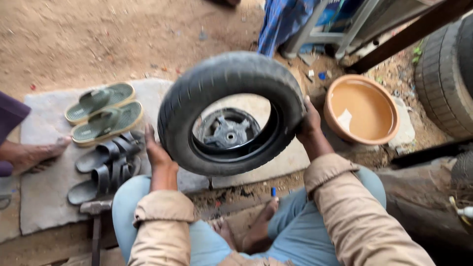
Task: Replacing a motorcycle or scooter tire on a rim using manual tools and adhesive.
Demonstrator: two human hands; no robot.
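Both hands' fingers (156,150) around tyre (231,74)

Both arms reach forward, left hand (156,153) and right hand (309,124) each in a firm grip, palms facing inward.

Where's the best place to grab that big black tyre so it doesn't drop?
Probably at its two opposite outer sides, as the left hand and right hand do now. The black rubber tyre is a wide upright ring, held up above the dark spoked wheel rim, so palms pressing inward from left and right should steady it.
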